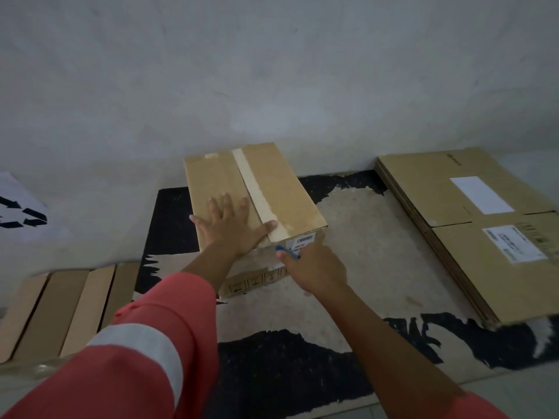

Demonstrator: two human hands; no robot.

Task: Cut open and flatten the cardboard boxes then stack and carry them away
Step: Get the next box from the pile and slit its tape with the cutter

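Sitting mid-frame, the taped box (272, 189) is not cut yet. The left hand (233, 225) lies flat on top, its grip loose. The right hand (314, 270) has a tight grip on a blue cutter (286, 252) at the near edge. Flat boxes (453, 213) are stacked at right, with more cardboard (60, 309) lower left. A worn black mat (363, 252) lies below a grey wall (272, 71).

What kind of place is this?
Probably a storeroom or recycling corner: a recycling sign at the left, a stack of flattened boxes at the right, and a taped box with a blue cutter at its end.
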